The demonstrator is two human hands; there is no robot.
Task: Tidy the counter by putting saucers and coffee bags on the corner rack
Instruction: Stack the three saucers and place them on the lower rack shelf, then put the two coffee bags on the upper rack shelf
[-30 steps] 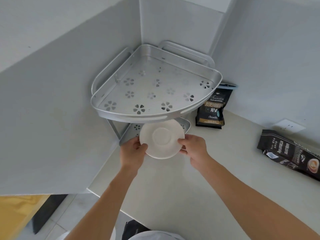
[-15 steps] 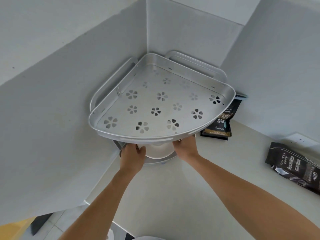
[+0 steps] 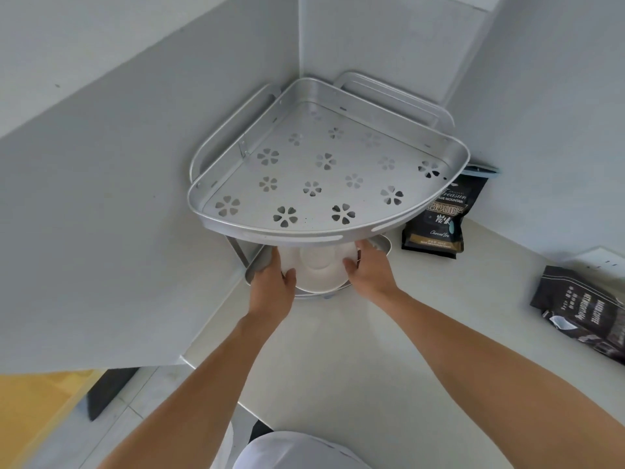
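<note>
A white saucer [image 3: 319, 270] lies on the lower shelf of the silver corner rack [image 3: 304, 233], half hidden under the empty upper shelf with its flower-shaped holes. My left hand [image 3: 272, 289] holds the saucer's left rim and my right hand [image 3: 370, 270] holds its right rim. A black coffee bag [image 3: 438, 220] stands against the wall just right of the rack. A second black coffee bag [image 3: 581, 314] lies flat on the counter at the far right.
The pale counter [image 3: 338, 367] runs into a corner between grey walls. A white wall socket [image 3: 600, 260] sits behind the lying bag. The counter's front edge drops to a tiled floor at the lower left.
The saucer went from the counter's open space in front of the rack to under the upper shelf and onto the lower one, both hands still on its rim. My view moved closer.
</note>
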